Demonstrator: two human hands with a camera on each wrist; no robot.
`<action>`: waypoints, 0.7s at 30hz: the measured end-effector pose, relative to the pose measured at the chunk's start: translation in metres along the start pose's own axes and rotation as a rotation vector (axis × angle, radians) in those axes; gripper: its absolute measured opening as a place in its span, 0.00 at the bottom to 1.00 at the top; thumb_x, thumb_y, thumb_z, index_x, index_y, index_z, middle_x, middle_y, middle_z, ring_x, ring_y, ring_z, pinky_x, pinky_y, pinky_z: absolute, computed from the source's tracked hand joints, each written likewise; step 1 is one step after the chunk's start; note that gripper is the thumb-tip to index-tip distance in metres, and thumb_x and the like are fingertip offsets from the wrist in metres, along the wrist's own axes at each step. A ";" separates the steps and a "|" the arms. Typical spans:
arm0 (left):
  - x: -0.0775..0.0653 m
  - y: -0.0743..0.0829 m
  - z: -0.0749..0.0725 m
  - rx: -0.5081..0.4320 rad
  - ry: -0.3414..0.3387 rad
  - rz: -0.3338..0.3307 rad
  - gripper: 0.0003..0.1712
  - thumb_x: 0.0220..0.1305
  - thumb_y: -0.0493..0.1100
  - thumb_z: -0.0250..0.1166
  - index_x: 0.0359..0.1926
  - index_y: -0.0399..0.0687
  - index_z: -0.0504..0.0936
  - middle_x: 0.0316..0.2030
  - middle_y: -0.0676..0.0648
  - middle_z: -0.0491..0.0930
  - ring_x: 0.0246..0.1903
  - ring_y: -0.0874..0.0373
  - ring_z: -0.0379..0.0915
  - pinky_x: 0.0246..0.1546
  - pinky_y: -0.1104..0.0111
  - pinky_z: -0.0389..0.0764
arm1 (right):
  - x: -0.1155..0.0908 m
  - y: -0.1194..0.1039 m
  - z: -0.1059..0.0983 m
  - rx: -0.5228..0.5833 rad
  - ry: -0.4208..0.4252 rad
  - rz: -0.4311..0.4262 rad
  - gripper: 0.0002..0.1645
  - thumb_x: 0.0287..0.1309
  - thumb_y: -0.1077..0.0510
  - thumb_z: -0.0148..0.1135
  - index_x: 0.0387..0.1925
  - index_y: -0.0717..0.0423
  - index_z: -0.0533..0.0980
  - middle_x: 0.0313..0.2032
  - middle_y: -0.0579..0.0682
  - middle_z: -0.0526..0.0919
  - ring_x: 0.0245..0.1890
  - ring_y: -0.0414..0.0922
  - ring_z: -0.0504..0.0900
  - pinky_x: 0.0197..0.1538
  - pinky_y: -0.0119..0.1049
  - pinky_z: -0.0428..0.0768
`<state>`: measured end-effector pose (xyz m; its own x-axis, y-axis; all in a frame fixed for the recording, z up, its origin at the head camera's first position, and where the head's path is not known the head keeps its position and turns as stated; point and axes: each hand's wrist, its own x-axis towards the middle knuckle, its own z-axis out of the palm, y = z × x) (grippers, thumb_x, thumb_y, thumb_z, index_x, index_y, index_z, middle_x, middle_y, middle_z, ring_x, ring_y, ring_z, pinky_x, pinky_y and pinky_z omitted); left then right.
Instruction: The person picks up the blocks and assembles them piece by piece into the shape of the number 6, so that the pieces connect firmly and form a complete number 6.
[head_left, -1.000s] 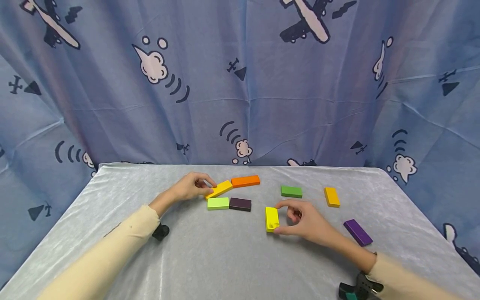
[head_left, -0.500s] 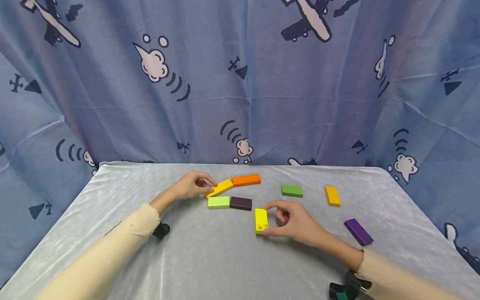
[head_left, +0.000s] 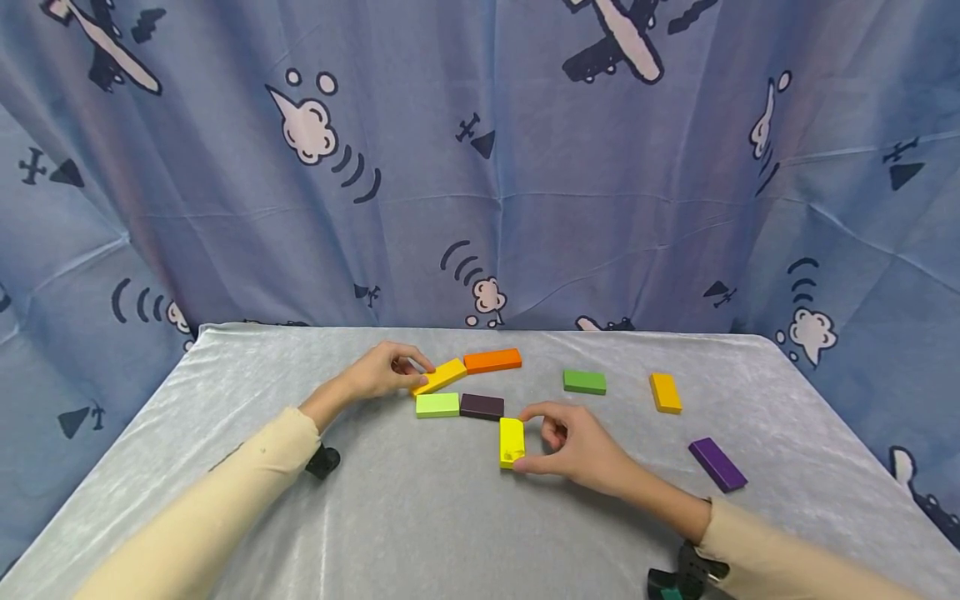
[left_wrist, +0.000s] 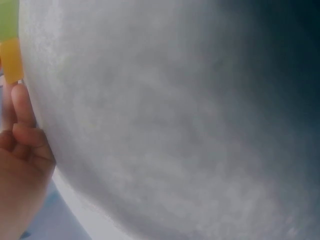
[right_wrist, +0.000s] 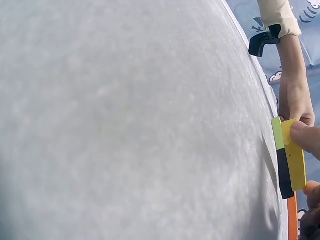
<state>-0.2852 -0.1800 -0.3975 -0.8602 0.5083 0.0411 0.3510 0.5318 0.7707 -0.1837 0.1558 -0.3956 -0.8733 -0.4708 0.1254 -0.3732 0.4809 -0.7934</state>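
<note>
In the head view my right hand [head_left: 576,447] holds a bright yellow rectangular block [head_left: 511,442] by its ends, thumb near, index finger far. That block stands lengthwise just in front of the right end of a dark block [head_left: 482,407]; whether they touch I cannot tell. A lime green block [head_left: 437,406] lies end to end with the dark one. Behind them my left hand [head_left: 381,372] pinches the left end of a golden yellow block [head_left: 442,376], which slants up to an orange block [head_left: 492,361]. In the left wrist view fingertips meet the golden block [left_wrist: 12,61].
To the right lie a green block [head_left: 584,382], an amber block [head_left: 665,392] and a purple block [head_left: 717,464], each apart from the others. A pale grey cloth [head_left: 390,517] covers the table, and a blue patterned curtain [head_left: 420,167] hangs behind its far edge.
My right hand has moved left with the bright yellow block, from beyond the dark block to right by its end. My left hand has stayed on the golden block.
</note>
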 end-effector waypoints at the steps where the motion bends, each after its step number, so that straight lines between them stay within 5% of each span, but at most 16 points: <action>1: 0.000 0.000 0.000 0.001 0.000 -0.001 0.11 0.65 0.34 0.70 0.48 0.41 0.88 0.35 0.48 0.86 0.32 0.56 0.79 0.34 0.65 0.78 | 0.000 0.000 0.001 0.001 0.003 0.001 0.31 0.44 0.50 0.85 0.49 0.55 0.81 0.19 0.40 0.64 0.22 0.37 0.63 0.29 0.32 0.64; 21: 0.000 -0.001 -0.001 -0.001 0.000 0.005 0.11 0.66 0.34 0.70 0.48 0.40 0.88 0.34 0.47 0.86 0.32 0.56 0.79 0.34 0.65 0.78 | 0.006 -0.001 0.010 -0.009 0.015 0.010 0.28 0.44 0.51 0.85 0.45 0.56 0.81 0.18 0.39 0.62 0.20 0.36 0.61 0.29 0.31 0.63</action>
<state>-0.2856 -0.1810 -0.3980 -0.8584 0.5110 0.0450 0.3550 0.5285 0.7712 -0.1853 0.1448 -0.4004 -0.8815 -0.4550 0.1260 -0.3670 0.4924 -0.7892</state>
